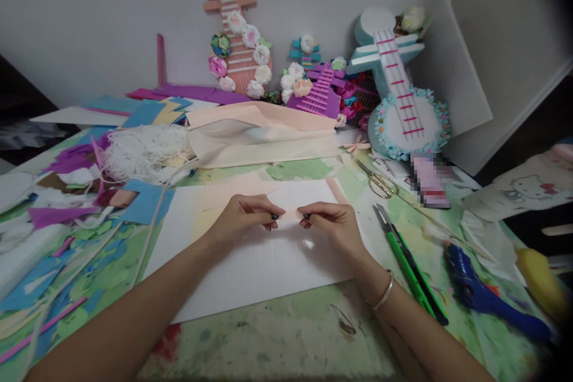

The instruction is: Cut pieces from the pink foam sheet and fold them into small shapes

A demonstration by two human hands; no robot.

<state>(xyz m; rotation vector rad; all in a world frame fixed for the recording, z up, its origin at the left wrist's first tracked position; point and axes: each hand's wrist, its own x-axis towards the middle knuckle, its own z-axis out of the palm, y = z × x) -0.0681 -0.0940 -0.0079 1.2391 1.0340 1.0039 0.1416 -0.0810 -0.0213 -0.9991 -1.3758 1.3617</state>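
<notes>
Above a white board (250, 274) my left hand (248, 213) and my right hand (333, 221) face each other, thumbs and fingertips pinched. Between them stretches a small piece of pale peach paper (291, 215), gripped at both ends; its exact shape is hard to make out. Pale yellow and peach paper (201, 221) lies on the board's left side, partly behind my left arm. A green utility knife (409, 268) with its blade out rests to the right of my right hand. Gold-handled scissors (380, 184) lie farther back.
A blue glue gun (487, 295) is at the right, near a Hello Kitty cup (523, 188). Paper scraps and a white string heap (143, 152) cover the left. Folded peach paper (268, 116) lies behind the board. Decorated instrument models (405, 110) lean at the wall.
</notes>
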